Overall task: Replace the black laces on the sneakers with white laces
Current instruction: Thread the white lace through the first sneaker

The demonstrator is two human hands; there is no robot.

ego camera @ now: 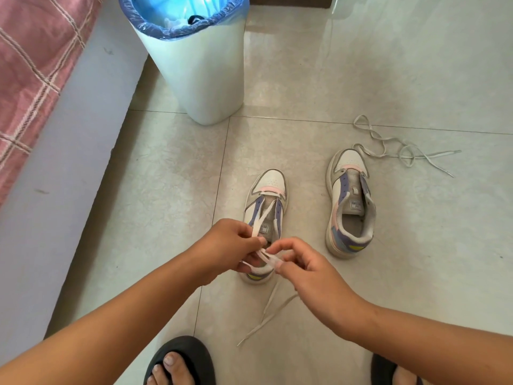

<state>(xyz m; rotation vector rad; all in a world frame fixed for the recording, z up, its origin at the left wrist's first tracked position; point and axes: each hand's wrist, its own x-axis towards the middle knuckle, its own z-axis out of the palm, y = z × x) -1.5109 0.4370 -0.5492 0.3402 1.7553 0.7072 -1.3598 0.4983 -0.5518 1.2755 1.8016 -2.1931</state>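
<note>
**Item: left sneaker, white lacing in progress**

Setting: pale glossy tiled floor [361,65]; bed edge with pink checked cover [36,65] at left; white bin with blue liner [200,70] beyond the shoes, something black lying inside it, too small to identify.

Sneaker, left of pair [268,201]: on the floor, toe pointing away. White lace [259,220] crosses the lowest eyelets near the toe; both runs rise over the tongue to the hands. Its two free ends trail on the tile toward the viewer.

Sneaker, right of pair [351,201]: well apart, no lace fitted. Spare white lace [399,147] lies loose in loops on the floor just beyond its toe.

Left hand [231,244]: fingers curled, pinching the lace runs above the tongue.

Right hand [302,263]: thumb and forefinger pinching the lace just beside the left hand; remaining fingers loosely bent.

Step, as judged: early threading of the first shoe; upper eyelets not yet laced. Next move probably calls for evening the two lengths, then feeding one tip through the next eyelet across.

Also present: two feet in black sandals [180,362] at bottom edge.
</note>
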